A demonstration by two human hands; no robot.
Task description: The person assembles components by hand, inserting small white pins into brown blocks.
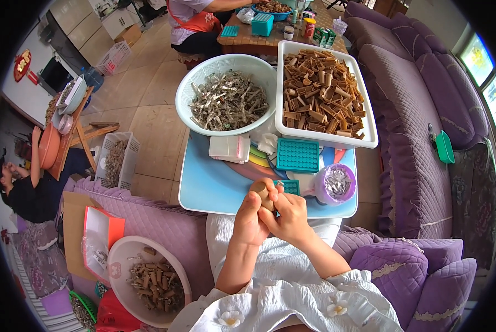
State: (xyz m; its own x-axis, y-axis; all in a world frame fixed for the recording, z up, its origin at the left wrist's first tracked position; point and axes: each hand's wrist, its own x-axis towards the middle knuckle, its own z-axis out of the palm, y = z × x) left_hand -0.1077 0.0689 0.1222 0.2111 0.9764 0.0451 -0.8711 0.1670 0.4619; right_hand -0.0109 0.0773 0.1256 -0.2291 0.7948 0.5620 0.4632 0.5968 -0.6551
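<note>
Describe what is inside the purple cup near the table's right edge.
The purple cup holds a heap of thin silvery pieces. They cover its bottom, so anything beneath the top layer cannot be seen.

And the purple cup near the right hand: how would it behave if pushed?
The purple cup would likely spill silver pieces if tipped, being open and well filled. Standing near the edge of the blue table, it might fall if shoved that way.

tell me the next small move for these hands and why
Perhaps steady the brown piece in the left hand and turn it slightly with the right hand, since both hands close around it and their fingers hide much of its surface.
</note>
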